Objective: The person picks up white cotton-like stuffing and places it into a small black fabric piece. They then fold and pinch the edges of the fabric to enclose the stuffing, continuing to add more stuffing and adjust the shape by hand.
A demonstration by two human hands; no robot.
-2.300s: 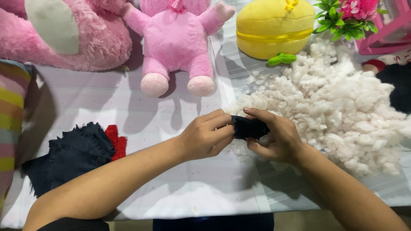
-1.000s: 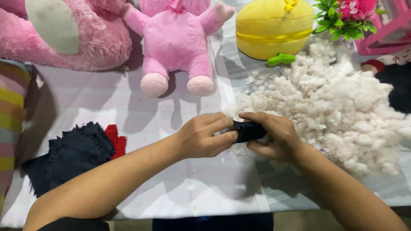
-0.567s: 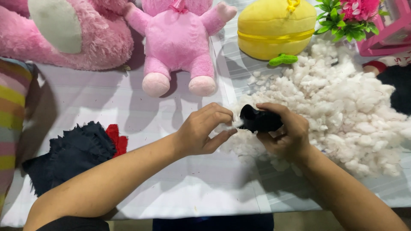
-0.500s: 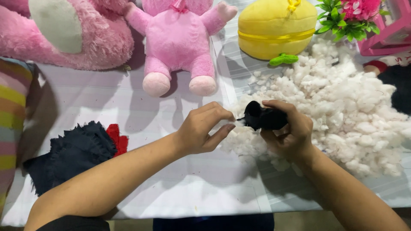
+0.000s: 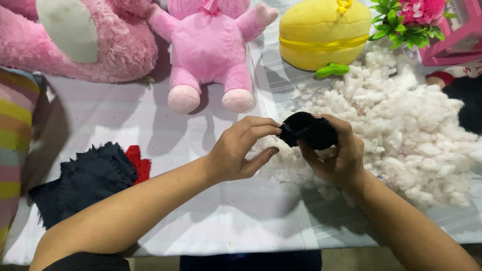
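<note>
Small black fabric piece (image 5: pixel 309 131), soft, dark and rounded, held above the edge of the white stuffing pile (image 5: pixel 401 125). Right hand (image 5: pixel 334 155) cups it from below; left hand (image 5: pixel 241 148) pinches its left edge with fingertips.

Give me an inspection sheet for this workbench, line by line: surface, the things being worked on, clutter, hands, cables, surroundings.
Surface: white table, faintly lined.
Job's things: small black fabric piece held up over the edge of the white stuffing pile.
Clutter: dark blue cloth with a red scrap beside it at the left.
Hands: right hand grips the black piece from below; left hand pinches its near edge with the fingertips.
Cables: nothing seen.
Surroundings: small pink plush, big pink plush, yellow plush, green-leaved pink flower, pink box, striped fabric along the left edge.
</note>
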